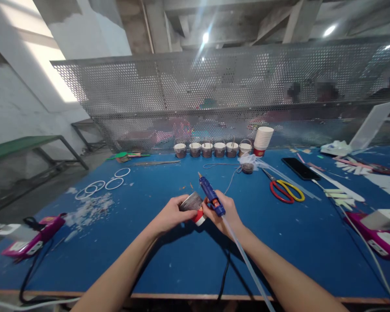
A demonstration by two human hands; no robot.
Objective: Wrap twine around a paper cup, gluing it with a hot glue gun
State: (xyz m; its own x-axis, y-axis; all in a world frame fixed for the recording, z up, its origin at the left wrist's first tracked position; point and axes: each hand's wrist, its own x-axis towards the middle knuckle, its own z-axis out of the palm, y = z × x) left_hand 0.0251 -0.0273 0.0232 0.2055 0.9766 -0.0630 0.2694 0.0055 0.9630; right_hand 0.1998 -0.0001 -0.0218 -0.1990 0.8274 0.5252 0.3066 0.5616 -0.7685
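Note:
My left hand [174, 215] is closed around a paper cup [192, 202], which lies tilted in front of me. Grey-brown cord wraps the cup's upper part, and a red and white band shows at its base. In my right hand [226, 213] is a blue hot glue gun [211, 193], its tip pointing up and away, a long clear glue stick trailing from its rear. Fingers of the right hand also come close to the cup's base; whether they touch it is hard to tell. Behind them, a ball of grey cord [247, 168] has a loose strand running toward my hands.
Several cord-wrapped cups with handles [219, 150] line the back beside a stack of paper cups [263, 139]. Scissors [286, 191] and a phone [300, 168] lie right. White rings [114, 183] and scraps lie left. Magenta power strips [35, 238] sit at both sides of the blue table [169, 268].

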